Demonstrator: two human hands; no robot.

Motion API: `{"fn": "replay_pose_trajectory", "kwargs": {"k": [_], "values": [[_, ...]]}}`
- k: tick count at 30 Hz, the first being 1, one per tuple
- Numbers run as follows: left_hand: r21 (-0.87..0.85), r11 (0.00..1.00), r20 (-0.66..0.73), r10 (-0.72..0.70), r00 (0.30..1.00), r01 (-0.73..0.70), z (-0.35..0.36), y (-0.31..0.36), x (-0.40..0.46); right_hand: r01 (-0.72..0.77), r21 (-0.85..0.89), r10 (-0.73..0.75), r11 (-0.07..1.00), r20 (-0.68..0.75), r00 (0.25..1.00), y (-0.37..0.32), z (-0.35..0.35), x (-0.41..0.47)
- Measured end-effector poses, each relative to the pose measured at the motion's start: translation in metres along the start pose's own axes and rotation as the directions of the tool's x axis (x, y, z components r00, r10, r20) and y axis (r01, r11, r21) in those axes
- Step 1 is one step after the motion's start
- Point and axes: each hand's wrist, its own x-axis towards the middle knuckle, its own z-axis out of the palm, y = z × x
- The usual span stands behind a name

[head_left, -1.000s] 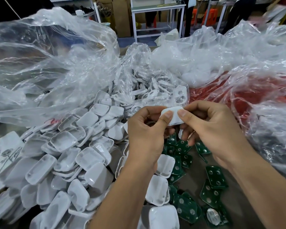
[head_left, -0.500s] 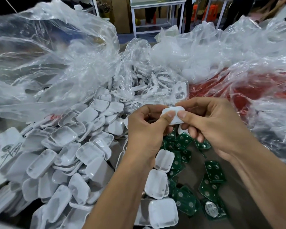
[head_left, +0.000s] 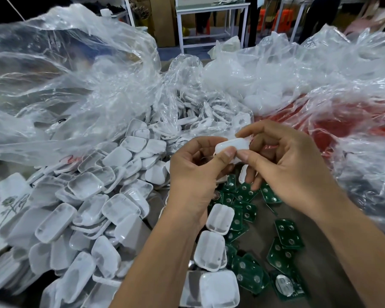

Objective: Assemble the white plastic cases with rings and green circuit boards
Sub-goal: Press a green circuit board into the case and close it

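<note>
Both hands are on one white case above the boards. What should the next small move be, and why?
Probably press the two thumbs together to seat the white case. The left hand and right hand both pinch it, thumbs on its near edge, with no green circuit boards in either hand. Whether the case is already closed cannot be told.

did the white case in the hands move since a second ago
No, barely. The white case remains pinched between left hand and right hand, just in front of the perforated case in the bag.
</note>
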Motion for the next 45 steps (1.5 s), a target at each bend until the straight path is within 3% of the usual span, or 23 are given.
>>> {"fn": "replay_pose_trajectory", "kwargs": {"k": [5, 10, 16, 21, 26, 30, 35, 42, 45], "values": [[0.018, 0.999, 0.040, 0.047, 0.998, -0.047, -0.004, 0.003, 0.001, 0.044, -0.012, -0.045, 0.999, -0.077, 0.996, 0.001, 0.003, -0.002], [0.065, 0.992, 0.049, 0.109, 0.993, -0.112, -0.001, 0.008, -0.001, 0.177, -0.197, -0.214, 0.964, -0.185, 0.959, -0.004, 0.001, 0.000], [0.041, 0.980, 0.087, 0.191, 0.978, -0.195, -0.005, 0.009, -0.001, 0.266, -0.259, -0.320, 0.929, -0.198, 0.926, -0.007, 0.003, -0.002], [0.011, 0.985, 0.075, 0.169, 0.983, -0.171, -0.004, 0.007, -0.002, 0.216, -0.144, -0.246, 0.966, -0.245, 0.938, -0.007, 0.008, -0.003], [-0.247, 0.968, 0.056, 0.049, 0.997, -0.034, 0.003, 0.007, -0.005, 0.096, 0.101, -0.062, 0.990, -0.293, 0.954, -0.008, 0.015, -0.004], [-0.390, 0.918, 0.089, -0.044, 0.995, 0.076, 0.003, 0.005, -0.004, 0.098, 0.095, -0.065, 0.991, -0.298, 0.952, -0.008, 0.018, -0.005], [-0.307, 0.946, 0.088, -0.082, 0.993, 0.106, 0.000, 0.006, 0.002, 0.112, -0.017, -0.111, 0.994, -0.332, 0.937, -0.008, 0.016, -0.006], [-0.169, 0.980, 0.020, -0.108, 0.994, 0.110, -0.002, 0.009, 0.002, -0.018, 0.233, 0.079, 0.972, -0.257, 0.963, -0.003, 0.017, -0.002], [-0.120, 0.980, -0.039, -0.167, 0.985, 0.161, -0.004, 0.010, 0.003, -0.032, 0.078, 0.048, 0.996, -0.212, 0.976, 0.000, 0.013, -0.003]]}}
